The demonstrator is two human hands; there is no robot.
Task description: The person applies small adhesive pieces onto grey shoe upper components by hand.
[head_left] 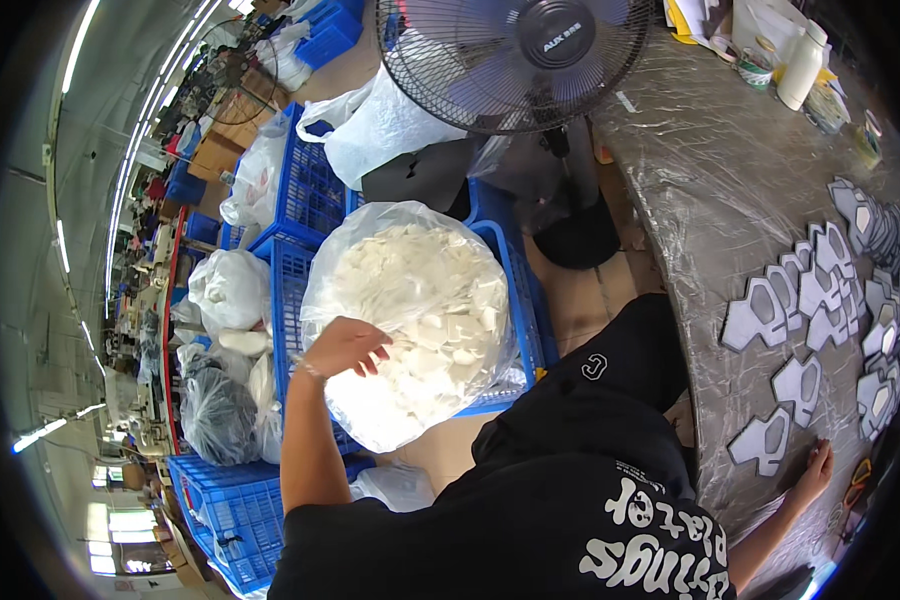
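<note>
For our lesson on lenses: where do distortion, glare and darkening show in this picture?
Head view: the plastic-covered tabletop bows along its edge and carries glare streaks; the clear plastic bag looks washed out low down; corners fade to black.

Showed thin, clear plastic in the large bag [322, 280], glossy and finely creased. Looked smooth and mostly matt across the cream-white pieces [460, 335] inside. Displayed hard, slightly shiny plastic in the blue crates [232, 530], lattice-walled. Appeared film-covered on the bench [685, 200], glossy, wrinkled and streaked with reflections. Presented a matt, felt-like face on the grey cut pieces [760, 312]. Resembled thin dark wire in the fan guard [448, 100], and smooth plastic at the hub [558, 38]. Looked smooth and softly shiny on the white bottle [803, 68]. Had matt black cloth in the shirt [420, 520], printed in white, and in the creased trousers [620, 390].
</note>
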